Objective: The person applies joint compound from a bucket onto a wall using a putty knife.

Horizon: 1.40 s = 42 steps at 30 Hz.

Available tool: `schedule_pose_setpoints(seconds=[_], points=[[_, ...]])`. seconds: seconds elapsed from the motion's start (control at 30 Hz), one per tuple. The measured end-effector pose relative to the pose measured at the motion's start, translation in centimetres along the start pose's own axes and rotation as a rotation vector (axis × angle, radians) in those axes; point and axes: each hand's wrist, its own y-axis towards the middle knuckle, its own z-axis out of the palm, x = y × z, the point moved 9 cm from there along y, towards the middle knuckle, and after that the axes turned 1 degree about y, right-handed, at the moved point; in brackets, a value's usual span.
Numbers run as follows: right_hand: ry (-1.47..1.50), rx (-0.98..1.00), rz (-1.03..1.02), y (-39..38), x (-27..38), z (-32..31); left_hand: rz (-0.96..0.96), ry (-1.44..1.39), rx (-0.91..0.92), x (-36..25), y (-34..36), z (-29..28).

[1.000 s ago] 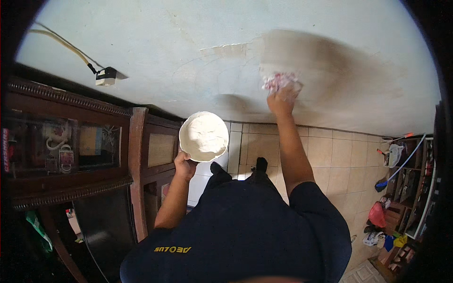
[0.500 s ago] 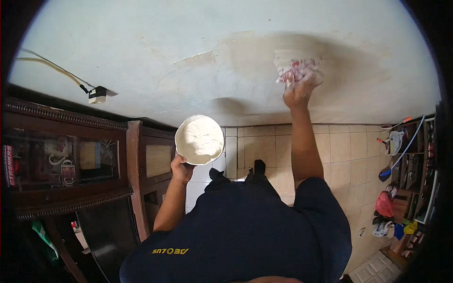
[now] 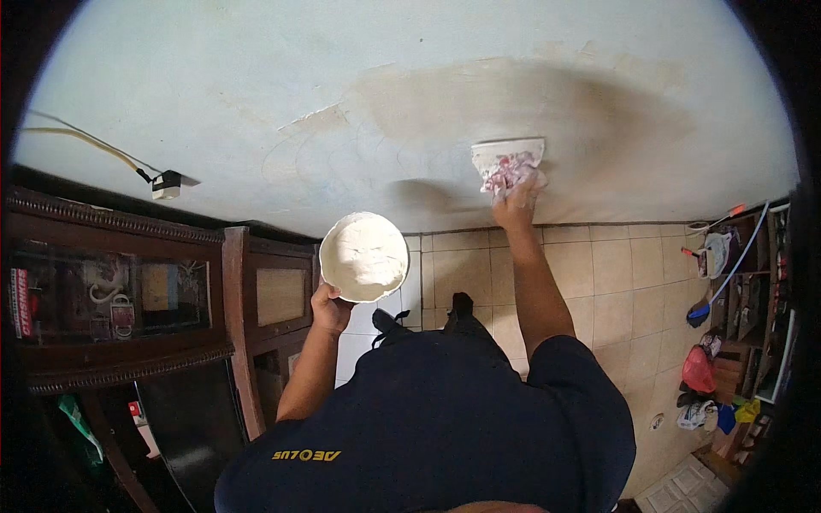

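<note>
My left hand [image 3: 331,309] is closed on the rim and side of a white round bowl [image 3: 363,252] holding thick white paste. My right hand [image 3: 516,205] grips a wide, paste-covered scraper [image 3: 496,149] wrapped or smeared with crumpled pink-and-white material [image 3: 511,173], at the pale wall [image 3: 256,68] ahead of me. Above the scraper the wall has a broad beige, smeared patch [image 3: 419,98] with thin ridges at its left. Whether the blade touches the wall is hard to tell.
A dark wooden cabinet [image 3: 111,346] stands close on the left, below a socket box [image 3: 167,188] with a yellow cable. On the right are a cluttered wooden shelf [image 3: 748,291], a blue-handled broom [image 3: 701,313] and bags. My feet stand on tiled floor [image 3: 611,308] below the wall.
My right hand rose to the right along the wall, then came down and leftward with the scraper. The bowl in my left hand has shifted slightly down and left in view.
</note>
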Motion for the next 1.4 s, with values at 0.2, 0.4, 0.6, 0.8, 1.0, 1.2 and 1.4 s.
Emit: schedule_pose_setpoints(seconds=[0.2, 0.4, 0.6, 0.8, 1.0, 1.2, 1.4], points=[[-0.109, -0.309, -0.331, 9.6, 8.5, -7.8, -0.023, -0.004, -0.002, 0.1, 0.1, 1.5], [-0.258, 0.041, -0.025, 6.6, 1.0, -0.1, -0.013, 0.016, 0.042, 0.4, 0.5, 2.5], [-0.036, 0.082, 0.134, -0.5, -2.7, 1.3, -0.003, 0.029, 0.094, 1.0, 0.8, 1.8], [0.092, -0.259, -0.288, 6.8, 5.0, -7.0, -0.051, 0.02, 0.016, 1.2, 0.4, 2.4], [-0.016, -0.246, -0.303, 13.8, 8.5, -8.2, -0.024, 0.004, 0.067, 1.1, 1.3, 3.3], [-0.081, 0.153, 0.06, 12.5, 4.3, -3.7, -0.03, 0.016, 0.095, 1.7, 1.8, 2.7], [-0.288, 0.165, 0.222, 5.5, -2.9, 0.9, -0.056, 0.044, 0.089, 1.9, 1.7, 3.1]])
